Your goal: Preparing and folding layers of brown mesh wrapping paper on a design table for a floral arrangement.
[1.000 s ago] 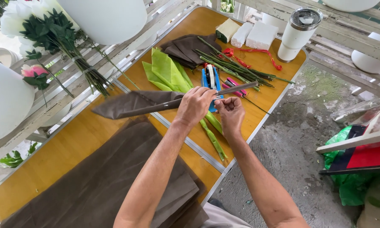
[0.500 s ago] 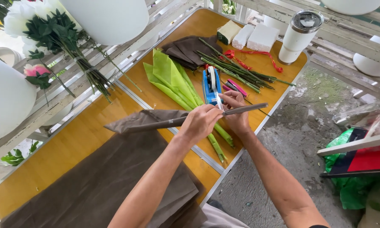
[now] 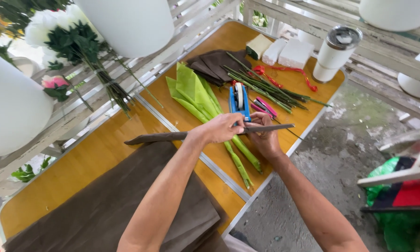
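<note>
My left hand (image 3: 223, 128) and my right hand (image 3: 264, 136) both grip a long, thin roll of brown paper (image 3: 163, 136) held level above the wooden table (image 3: 102, 154). The roll reaches from the left over to the right past my right hand. Just beyond my hands stands a blue tape dispenser (image 3: 239, 100). Rolled green paper cones (image 3: 196, 95) lie under and behind the hands, their narrow ends pointing toward me.
A stack of brown paper sheets (image 3: 102, 210) covers the near left of the table. Green stems (image 3: 266, 86), red ribbon (image 3: 289, 74), pink-handled tool (image 3: 265, 107), white foam blocks (image 3: 287, 51) and a white tumbler (image 3: 336, 53) sit at the far end. Artificial flowers (image 3: 74, 46) hang on the left railing.
The flat, wide brown paper piece has become a tight thin roll. My hands have shifted right and closer to the tape dispenser.
</note>
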